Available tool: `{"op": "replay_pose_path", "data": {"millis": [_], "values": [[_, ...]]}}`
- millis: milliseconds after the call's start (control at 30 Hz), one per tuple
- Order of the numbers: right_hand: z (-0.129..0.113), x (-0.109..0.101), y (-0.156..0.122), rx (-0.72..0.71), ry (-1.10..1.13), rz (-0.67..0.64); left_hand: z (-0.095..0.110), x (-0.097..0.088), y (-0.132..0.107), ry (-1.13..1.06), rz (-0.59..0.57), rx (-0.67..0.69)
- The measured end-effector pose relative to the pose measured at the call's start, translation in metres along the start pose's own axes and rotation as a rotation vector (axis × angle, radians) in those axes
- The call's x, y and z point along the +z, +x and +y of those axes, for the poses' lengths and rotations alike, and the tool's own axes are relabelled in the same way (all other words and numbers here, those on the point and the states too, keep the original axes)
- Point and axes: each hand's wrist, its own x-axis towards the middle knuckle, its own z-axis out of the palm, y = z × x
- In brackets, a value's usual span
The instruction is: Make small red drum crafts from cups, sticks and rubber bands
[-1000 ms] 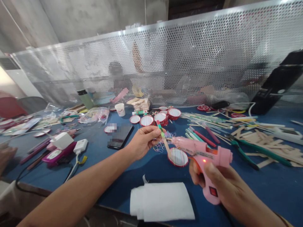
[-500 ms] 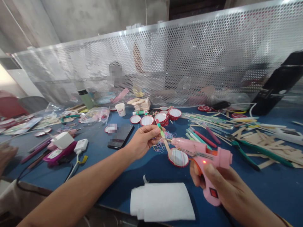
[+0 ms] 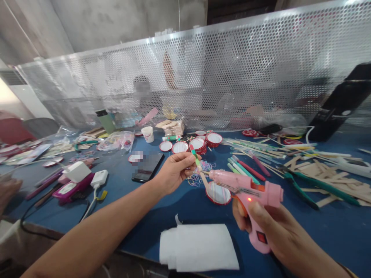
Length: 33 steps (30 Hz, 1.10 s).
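Between the thumb and fingers of my left hand (image 3: 180, 168) is a flat wooden craft stick (image 3: 204, 183), its upper end coloured red and green. My right hand (image 3: 268, 224) grips a pink hot glue gun (image 3: 237, 183) with its orange light lit. The gun's metal nozzle points left, at or very near the middle of the stick; whether it touches I cannot tell. Behind the stick's lower end lies a round white disc with a red rim (image 3: 219, 193). A tangle of coloured thread (image 3: 203, 173) sits behind my left fingertips.
In front lies a folded white cloth (image 3: 199, 247). To the right are green-handled pliers (image 3: 303, 191), loose craft sticks (image 3: 333, 175) and several markers (image 3: 246, 170). Left are a phone (image 3: 147, 168), chargers (image 3: 99, 178) and another person's hand (image 3: 10, 193). A perforated metal screen (image 3: 185, 77) stands behind.
The glue gun has shifted very slightly left and down along the craft stick. My left hand and the stick are almost still.
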Motion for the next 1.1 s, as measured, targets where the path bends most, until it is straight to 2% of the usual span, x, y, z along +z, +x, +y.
{"op": "replay_pose_path", "data": {"millis": [1100], "values": [[0.0028, 0.0016, -0.0017, 0.002, 0.001, 0.042, 0.0069, -0.0012, 0.0022, -0.077, 0.023, 0.041]]}}
